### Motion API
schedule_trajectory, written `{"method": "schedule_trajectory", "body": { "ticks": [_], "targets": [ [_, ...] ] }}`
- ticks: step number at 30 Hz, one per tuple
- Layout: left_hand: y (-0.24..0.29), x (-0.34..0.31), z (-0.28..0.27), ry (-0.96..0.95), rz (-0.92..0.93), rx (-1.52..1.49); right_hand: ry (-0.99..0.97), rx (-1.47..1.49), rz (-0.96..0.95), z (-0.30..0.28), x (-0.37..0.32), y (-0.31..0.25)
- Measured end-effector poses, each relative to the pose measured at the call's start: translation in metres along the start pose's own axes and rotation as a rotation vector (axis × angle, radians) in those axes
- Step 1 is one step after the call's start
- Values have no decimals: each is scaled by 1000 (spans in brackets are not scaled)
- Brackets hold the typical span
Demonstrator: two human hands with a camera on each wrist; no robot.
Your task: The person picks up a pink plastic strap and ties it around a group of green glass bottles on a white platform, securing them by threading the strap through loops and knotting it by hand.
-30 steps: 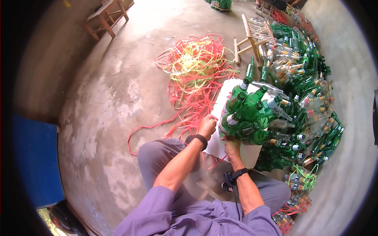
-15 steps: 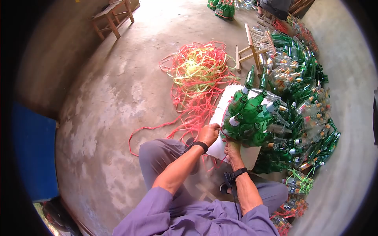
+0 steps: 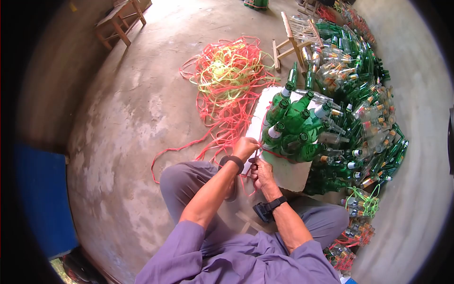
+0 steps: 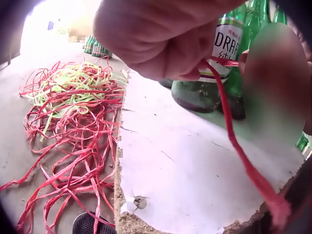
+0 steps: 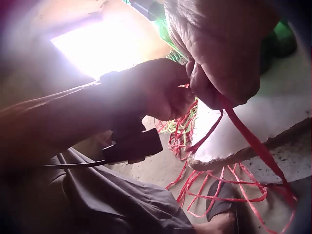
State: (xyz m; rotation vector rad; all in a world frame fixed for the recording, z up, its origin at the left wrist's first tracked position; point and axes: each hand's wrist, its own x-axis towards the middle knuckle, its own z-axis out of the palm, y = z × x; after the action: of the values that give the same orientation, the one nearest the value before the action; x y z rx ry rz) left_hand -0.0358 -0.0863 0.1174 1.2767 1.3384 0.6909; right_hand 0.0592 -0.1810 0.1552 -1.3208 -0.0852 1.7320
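Both hands pinch one red string [image 4: 243, 161]: left hand [image 3: 245, 147] next to the green bottles [image 3: 295, 130], right hand [image 3: 261, 173] nearer me, over a white board [image 4: 195, 165].

Red string [image 4: 233, 139], green bottles [image 3: 295, 128], white board [image 4: 195, 170].
The heap [image 3: 227, 75] of loose strands mixes red with pale yellow-green. The bottles are deep green and one label [image 4: 226, 44] is white with dark lettering. The shirt [image 3: 189, 255] is purple, the trousers [image 3: 189, 182] are grey, and the floor [image 3: 127, 123] is mottled grey-brown.
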Motion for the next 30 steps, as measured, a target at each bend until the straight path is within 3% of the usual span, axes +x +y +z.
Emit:
{"method": "schedule_trajectory", "body": {
  "ticks": [6, 11, 16, 20, 26, 28, 30],
  "targets": [
    [16, -6, -6, -131, -269, -236, 7, 84, 67, 9, 3, 5],
    [18, -9, -6, -150, -261, -282, 10, 95, 137, 9, 8, 6],
    [17, -9, -4, -221, -298, -431, -45, 323, 187, 3, 14, 12],
    [15, -10, -5, -248, -316, -439, -29, 274, 190, -4, 18, 15],
    [16, -9, -3, -220, -336, -420, -28, 259, 67, -20, 16, 9],
    [18, -11, -5, -225, -344, -425, 217, 283, 42, -15, 12, 3],
    [21, -12, -6, -241, -352, -445, 141, 416, 8, -20, 24, 7]
  ]
}}
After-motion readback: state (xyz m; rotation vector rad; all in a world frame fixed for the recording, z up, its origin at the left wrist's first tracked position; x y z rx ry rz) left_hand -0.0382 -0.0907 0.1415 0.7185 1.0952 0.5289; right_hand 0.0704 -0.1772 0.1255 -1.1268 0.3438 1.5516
